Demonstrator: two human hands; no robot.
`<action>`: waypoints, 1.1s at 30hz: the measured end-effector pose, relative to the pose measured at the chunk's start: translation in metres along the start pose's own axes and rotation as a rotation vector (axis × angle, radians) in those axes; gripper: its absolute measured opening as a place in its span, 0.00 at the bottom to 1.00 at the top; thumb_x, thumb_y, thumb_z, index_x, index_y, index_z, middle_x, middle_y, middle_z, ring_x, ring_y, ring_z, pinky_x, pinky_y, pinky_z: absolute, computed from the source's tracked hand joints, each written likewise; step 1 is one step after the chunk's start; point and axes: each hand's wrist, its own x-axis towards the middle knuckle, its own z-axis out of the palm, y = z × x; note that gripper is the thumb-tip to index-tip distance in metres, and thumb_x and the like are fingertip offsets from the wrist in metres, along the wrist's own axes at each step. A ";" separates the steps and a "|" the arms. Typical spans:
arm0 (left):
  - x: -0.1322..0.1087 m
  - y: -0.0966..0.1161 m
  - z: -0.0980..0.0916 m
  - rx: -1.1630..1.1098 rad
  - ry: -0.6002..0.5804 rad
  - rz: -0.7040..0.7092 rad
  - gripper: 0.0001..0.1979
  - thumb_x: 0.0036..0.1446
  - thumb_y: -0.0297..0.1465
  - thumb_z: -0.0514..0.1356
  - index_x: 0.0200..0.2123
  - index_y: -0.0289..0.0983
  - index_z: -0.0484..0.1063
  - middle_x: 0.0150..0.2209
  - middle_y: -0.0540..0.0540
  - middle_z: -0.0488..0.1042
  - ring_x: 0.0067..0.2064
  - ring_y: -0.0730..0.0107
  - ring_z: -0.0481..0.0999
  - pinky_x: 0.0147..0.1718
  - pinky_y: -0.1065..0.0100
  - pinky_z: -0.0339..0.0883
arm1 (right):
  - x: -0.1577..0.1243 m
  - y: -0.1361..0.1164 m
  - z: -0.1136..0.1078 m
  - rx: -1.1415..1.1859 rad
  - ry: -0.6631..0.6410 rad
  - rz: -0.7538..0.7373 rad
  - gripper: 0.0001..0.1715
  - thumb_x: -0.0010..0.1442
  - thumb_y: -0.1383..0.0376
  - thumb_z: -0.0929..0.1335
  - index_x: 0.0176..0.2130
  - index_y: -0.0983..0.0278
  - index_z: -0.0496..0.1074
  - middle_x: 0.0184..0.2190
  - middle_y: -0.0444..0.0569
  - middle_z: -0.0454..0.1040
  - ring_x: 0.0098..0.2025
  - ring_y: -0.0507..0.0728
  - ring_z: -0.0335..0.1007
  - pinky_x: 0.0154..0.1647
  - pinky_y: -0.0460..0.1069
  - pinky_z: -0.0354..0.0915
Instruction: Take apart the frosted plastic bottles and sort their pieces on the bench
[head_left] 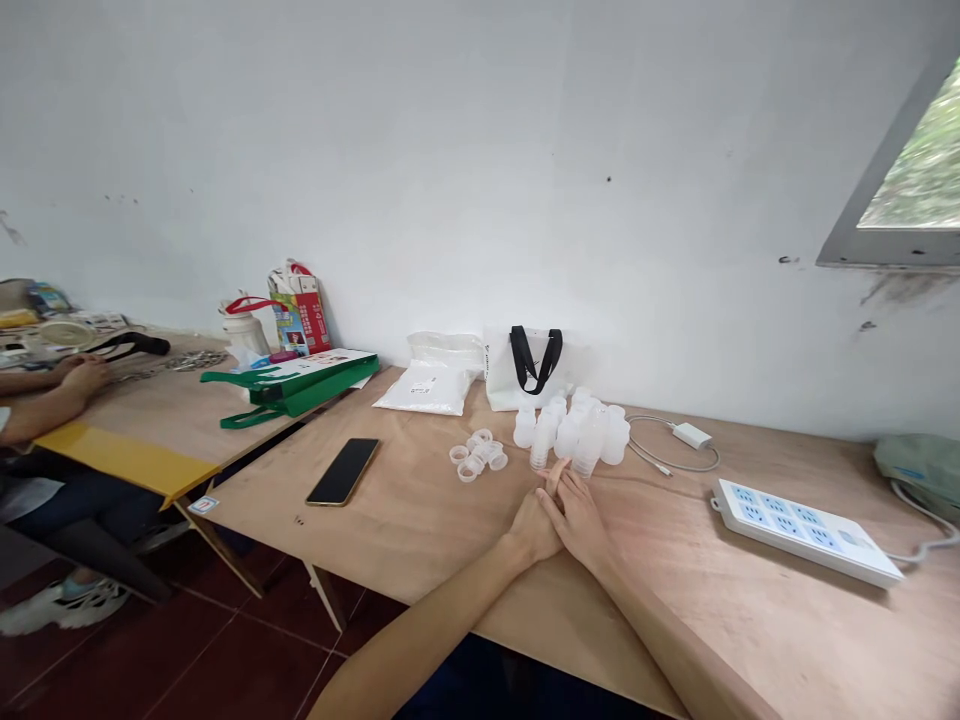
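Plywood table (750, 625): left hand (531, 527) and right hand (577, 522) lay pressed together, empty, just behind clear plastic bottles (574, 430) (plastic rings (477, 455) sat ahead-left).

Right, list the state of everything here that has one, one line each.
left hand, empty, resting on the wooden table
right hand, empty, lying against the left hand
clear plastic bottles, upright, clustered
clear plastic rings, loose in a small heap
smartphone, lying flat, screen dark
power strip, sockets unused
green bag, folded flat
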 end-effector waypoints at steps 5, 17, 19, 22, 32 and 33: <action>-0.005 -0.008 0.010 0.084 0.016 0.062 0.33 0.67 0.28 0.47 0.72 0.31 0.38 0.69 0.26 0.53 0.63 0.49 0.68 0.55 0.52 0.71 | 0.003 0.001 0.000 -0.014 0.007 -0.063 0.18 0.70 0.61 0.61 0.52 0.60 0.75 0.51 0.53 0.77 0.58 0.65 0.66 0.60 0.62 0.63; 0.003 0.008 -0.020 -0.154 -0.147 -0.057 0.41 0.58 0.26 0.56 0.71 0.35 0.42 0.68 0.33 0.57 0.63 0.51 0.68 0.58 0.55 0.69 | 0.004 0.007 -0.010 0.248 -0.047 0.071 0.24 0.70 0.52 0.59 0.46 0.62 0.77 0.46 0.55 0.79 0.51 0.64 0.73 0.55 0.60 0.65; 0.006 0.011 -0.029 -0.212 -0.180 -0.059 0.37 0.57 0.24 0.56 0.69 0.39 0.51 0.67 0.37 0.58 0.59 0.52 0.71 0.55 0.56 0.72 | 0.004 0.008 -0.012 0.351 -0.034 0.144 0.28 0.70 0.49 0.58 0.42 0.62 0.79 0.42 0.53 0.80 0.46 0.63 0.75 0.51 0.58 0.67; 0.010 0.016 -0.039 -0.299 -0.165 -0.060 0.26 0.60 0.24 0.55 0.62 0.42 0.65 0.66 0.42 0.61 0.57 0.56 0.74 0.56 0.58 0.71 | 0.004 0.008 -0.014 0.426 0.061 0.275 0.32 0.69 0.45 0.58 0.34 0.63 0.78 0.30 0.51 0.80 0.34 0.61 0.75 0.40 0.54 0.68; 0.013 0.022 -0.042 -0.670 0.229 -0.373 0.17 0.72 0.39 0.46 0.54 0.39 0.66 0.54 0.41 0.73 0.52 0.63 0.75 0.54 0.61 0.69 | 0.003 0.006 -0.021 0.081 0.150 0.058 0.20 0.68 0.60 0.58 0.44 0.60 0.77 0.56 0.54 0.73 0.50 0.61 0.73 0.48 0.54 0.69; 0.013 0.022 -0.042 -0.679 0.200 -0.369 0.17 0.71 0.40 0.48 0.56 0.39 0.65 0.54 0.41 0.73 0.53 0.63 0.75 0.55 0.60 0.68 | 0.002 0.005 -0.019 0.026 0.087 0.010 0.20 0.67 0.63 0.58 0.48 0.60 0.76 0.59 0.54 0.70 0.54 0.61 0.71 0.49 0.55 0.70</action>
